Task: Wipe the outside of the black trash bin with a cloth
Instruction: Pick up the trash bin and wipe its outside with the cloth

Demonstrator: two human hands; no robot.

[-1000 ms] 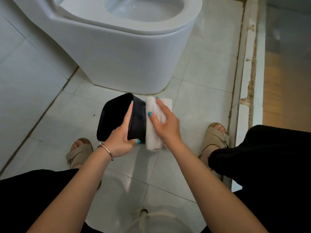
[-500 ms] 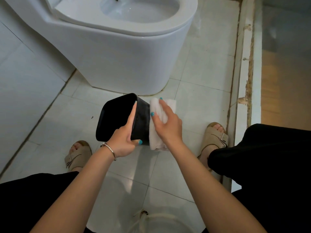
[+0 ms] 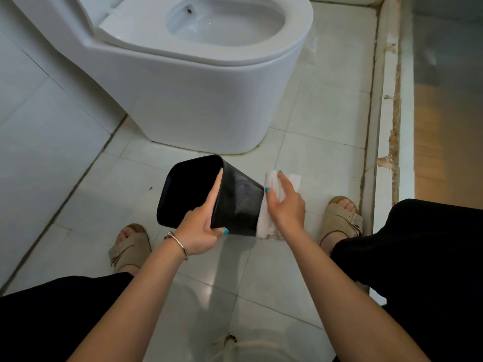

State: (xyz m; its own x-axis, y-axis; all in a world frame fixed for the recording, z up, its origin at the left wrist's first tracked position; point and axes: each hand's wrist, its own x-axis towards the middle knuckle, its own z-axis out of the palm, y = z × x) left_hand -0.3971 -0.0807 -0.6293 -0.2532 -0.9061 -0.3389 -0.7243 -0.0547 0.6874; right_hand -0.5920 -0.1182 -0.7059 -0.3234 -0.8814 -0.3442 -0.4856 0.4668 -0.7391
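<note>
Gripping the rim of the black trash bin [image 3: 235,202], the left hand [image 3: 200,231] has its index finger laid along the opening's edge and its thumb curled under the lower wall. The bin is held tipped on its side above the tiled floor [image 3: 78,210], in front of the white toilet [image 3: 198,95], mouth facing left, its glossy upper wall streaked with dull reflections. At the bin's base, the right hand [image 3: 286,202] presses a folded white cloth [image 3: 269,220] flat with spread fingers. The base itself is hidden behind cloth and hand; the bin's interior is too dark to make out.
</note>
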